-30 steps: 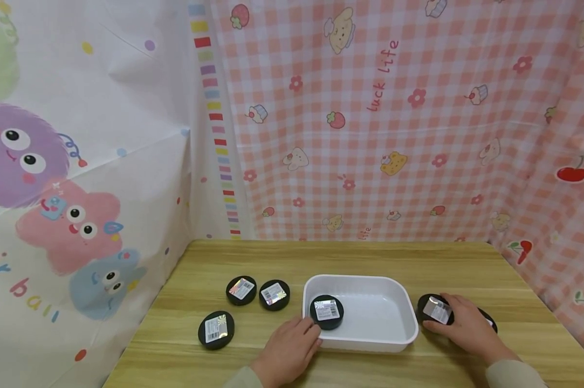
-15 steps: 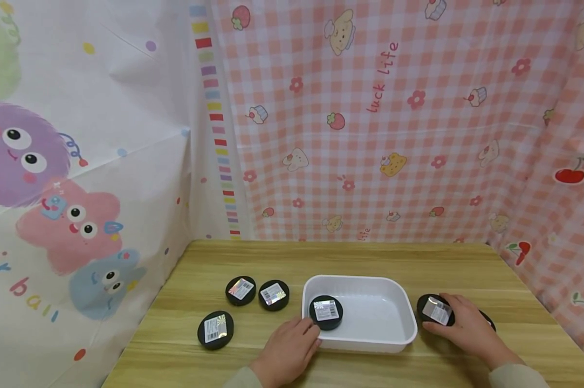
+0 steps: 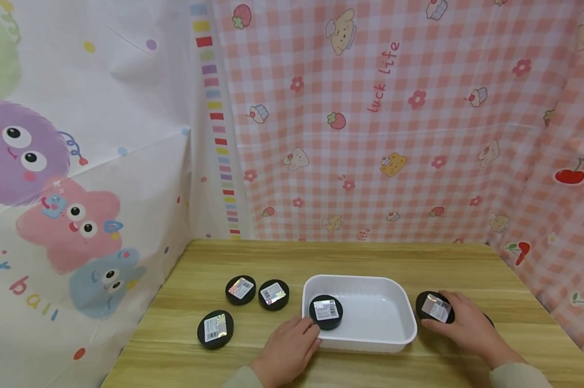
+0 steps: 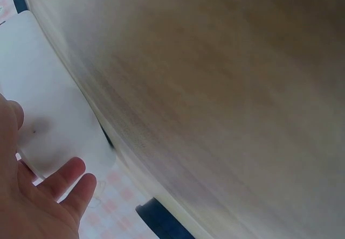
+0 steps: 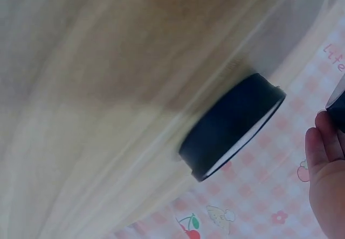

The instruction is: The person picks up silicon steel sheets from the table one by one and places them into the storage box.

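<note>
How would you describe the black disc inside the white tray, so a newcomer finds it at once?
On the wood-grain table, find the white tray. At its left end, beside the left hand, sits a black disc with a barcode label. It alone lies inside the tray.

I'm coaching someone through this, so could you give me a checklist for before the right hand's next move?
1. Right hand grips the labelled disc: ok.
2. Left hand on the white tray: ok, at its near left corner.
3. Room in the tray: ok, one disc inside, at the left end.
4. Labelled disc over the tray: not ok, it is right of it.
5. Label on the disc behind the right hand: cannot tell, mostly hidden in the head view.
</note>
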Tool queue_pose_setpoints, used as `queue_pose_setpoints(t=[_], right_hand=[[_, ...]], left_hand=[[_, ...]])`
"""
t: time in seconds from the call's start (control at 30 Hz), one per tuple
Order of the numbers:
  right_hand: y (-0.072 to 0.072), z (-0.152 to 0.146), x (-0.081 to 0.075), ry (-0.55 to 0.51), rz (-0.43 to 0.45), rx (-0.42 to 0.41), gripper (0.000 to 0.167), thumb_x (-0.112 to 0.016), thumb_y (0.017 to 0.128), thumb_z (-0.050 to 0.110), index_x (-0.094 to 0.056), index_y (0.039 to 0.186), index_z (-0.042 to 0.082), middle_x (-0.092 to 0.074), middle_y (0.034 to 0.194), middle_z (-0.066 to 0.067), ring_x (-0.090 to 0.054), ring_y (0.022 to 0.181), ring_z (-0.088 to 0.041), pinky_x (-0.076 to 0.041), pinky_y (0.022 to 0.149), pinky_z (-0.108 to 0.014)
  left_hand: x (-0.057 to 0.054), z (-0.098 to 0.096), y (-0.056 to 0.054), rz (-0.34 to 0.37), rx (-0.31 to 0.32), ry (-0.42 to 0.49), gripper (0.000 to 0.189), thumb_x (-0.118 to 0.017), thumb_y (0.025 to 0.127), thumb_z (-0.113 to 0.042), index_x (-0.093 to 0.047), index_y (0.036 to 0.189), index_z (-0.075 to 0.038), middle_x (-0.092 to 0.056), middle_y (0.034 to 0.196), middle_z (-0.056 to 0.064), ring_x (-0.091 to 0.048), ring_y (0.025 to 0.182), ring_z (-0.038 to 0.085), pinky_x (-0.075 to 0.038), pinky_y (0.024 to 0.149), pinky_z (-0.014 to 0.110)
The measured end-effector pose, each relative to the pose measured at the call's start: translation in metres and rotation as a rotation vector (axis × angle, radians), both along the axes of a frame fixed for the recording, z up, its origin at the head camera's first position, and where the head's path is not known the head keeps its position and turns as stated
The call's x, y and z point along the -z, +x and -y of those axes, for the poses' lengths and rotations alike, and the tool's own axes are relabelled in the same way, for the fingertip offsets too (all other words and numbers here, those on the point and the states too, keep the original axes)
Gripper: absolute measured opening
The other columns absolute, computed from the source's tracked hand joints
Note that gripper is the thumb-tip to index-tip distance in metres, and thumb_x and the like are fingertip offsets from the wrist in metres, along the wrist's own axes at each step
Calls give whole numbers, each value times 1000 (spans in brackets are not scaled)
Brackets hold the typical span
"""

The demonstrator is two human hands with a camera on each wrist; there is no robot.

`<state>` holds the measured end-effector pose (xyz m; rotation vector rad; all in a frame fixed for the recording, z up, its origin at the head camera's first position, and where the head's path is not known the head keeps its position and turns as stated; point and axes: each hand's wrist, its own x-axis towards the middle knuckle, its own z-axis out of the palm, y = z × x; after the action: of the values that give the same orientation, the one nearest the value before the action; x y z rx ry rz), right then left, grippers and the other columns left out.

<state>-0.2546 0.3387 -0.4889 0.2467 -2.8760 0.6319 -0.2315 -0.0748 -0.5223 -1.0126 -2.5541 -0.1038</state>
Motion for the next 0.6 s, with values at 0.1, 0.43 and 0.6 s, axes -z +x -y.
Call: queue_pose_setpoints(t=[0.1, 0.43, 0.6], right_hand=[[-1, 1, -1, -12, -7, -4, 87, -83, 77, 52, -54, 131, -9, -60, 124, -31, -60, 109, -47, -51, 83, -61], [-3, 8, -13, -47, -17, -27, 84, -83, 77, 52, -56, 131, -7, -60, 126, -30, -58, 113, -47, -49, 89, -62], [-2, 14, -20, -46, 4, -27, 87, -81, 78, 56, -55, 133, -6, -60, 128, -30, -58, 115, -47, -50, 89, -63]], left_hand=[[0, 0, 0, -6, 0, 3, 16, -47, 107, -33, -57, 102, -21, -57, 100, -7, -54, 93, 13, -50, 83, 29], [-2, 1, 0, 2, 9, -7, 17, -46, 107, -33, -57, 103, -21, -56, 100, -6, -54, 93, 12, -50, 83, 28], [-2, 1, 1, 18, 3, -14, 17, -45, 107, -34, -57, 103, -22, -56, 101, -6, -54, 94, 12, -50, 84, 28]])
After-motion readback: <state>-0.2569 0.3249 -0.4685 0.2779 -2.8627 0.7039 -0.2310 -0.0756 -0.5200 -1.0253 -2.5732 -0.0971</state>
